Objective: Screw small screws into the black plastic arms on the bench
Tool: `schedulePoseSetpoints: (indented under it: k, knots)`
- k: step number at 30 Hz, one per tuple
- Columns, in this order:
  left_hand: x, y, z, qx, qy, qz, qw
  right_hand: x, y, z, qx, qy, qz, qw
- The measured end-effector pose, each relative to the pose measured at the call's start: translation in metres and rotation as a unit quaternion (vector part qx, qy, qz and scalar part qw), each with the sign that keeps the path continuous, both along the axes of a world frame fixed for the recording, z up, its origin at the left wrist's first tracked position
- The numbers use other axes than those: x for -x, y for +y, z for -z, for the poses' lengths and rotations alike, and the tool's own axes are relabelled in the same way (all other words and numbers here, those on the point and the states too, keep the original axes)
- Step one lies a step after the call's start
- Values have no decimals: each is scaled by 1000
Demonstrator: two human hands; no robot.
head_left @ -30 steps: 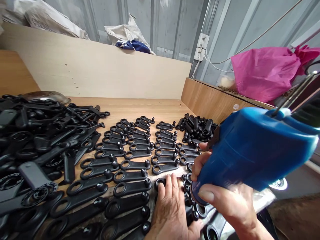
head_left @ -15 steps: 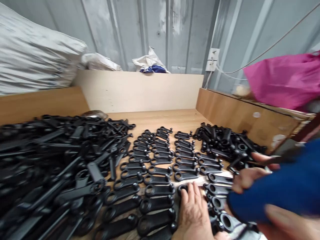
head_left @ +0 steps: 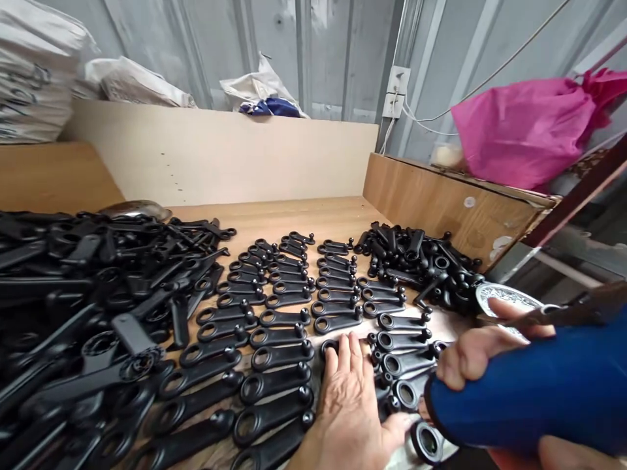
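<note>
Black levers [head_left: 279,356], blue tool [head_left: 533,398]

Both hands bare: left hand [head_left: 349,398], no rings, short nails, wrist uncovered; right hand [head_left: 470,356], no glove or sleeve visible.

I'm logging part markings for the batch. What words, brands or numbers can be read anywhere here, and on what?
None can be read.
White sacks: faint print, too blurred.
Round plate: a pattern, no legible text.
Black parts, blue tool, pink bag: no marking shows.
</note>
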State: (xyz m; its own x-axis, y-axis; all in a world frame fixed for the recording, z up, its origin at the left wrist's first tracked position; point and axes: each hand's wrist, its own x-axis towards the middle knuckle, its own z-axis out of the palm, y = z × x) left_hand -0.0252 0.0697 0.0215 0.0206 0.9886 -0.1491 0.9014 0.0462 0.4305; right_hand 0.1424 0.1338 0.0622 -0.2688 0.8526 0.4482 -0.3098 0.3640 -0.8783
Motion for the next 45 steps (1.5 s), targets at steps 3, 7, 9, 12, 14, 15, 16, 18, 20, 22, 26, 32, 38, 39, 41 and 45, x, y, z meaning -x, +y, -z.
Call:
schedulePoseSetpoints:
  k: [3, 7, 9, 12, 14, 15, 16, 18, 20, 22, 26, 32, 38, 39, 41, 45]
  knots:
    - [0, 0, 4, -5, 20, 8, 1000, 7, -9, -9, -16, 1, -5, 1000]
    - [-1, 2, 2, 6, 24, 1, 1000, 18, -20, -21, 14, 7, 31, 999]
    - [-1, 3, -1, 27, 25, 3, 999, 20, -22, -27, 18, 7, 35, 999]
    - [-1, 5, -4, 45, 21, 3, 999, 23, -21, -33, 6, -7, 34, 999]
    - [-1, 5, -5, 44, 13, 3, 999, 26, -20, -35, -9, -19, 33, 999]
    - [0, 5, -5, 42, 10, 3, 999, 28, -20, -35, -16, -22, 35, 999]
    - [0, 5, -5, 40, 7, 3, 999, 30, -20, -35, -20, -24, 35, 999]
    - [0, 5, -5, 39, 4, 2, 999, 32, -20, -34, -24, -22, 39, 999]
    - [0, 5, -4, 42, 4, 0, 999, 33, -19, -32, -27, -19, 42, 999]
    - [0, 5, -4, 42, 4, 1, 999, 32, -19, -31, -32, -20, 45, 998]
    - [0, 6, -1, 42, 6, 4, 999, 31, -17, -30, -28, -24, 43, 998]
    - [-1, 5, 0, 42, 9, -3, 999, 31, -19, -30, -31, -27, 51, 998]
    - [-1, 3, 0, 40, 9, -1, 999, 32, -20, -32, -36, -40, 50, 997]
    - [-2, 3, 0, 37, 10, -3, 999, 33, -21, -32, -32, -41, 50, 997]
    - [-2, 3, 1, 33, 11, -6, 999, 34, -22, -34, -22, -43, 52, 997]
    - [-1, 4, 2, 21, 11, -3, 1000, 37, -24, -37, -12, -51, 46, 998]
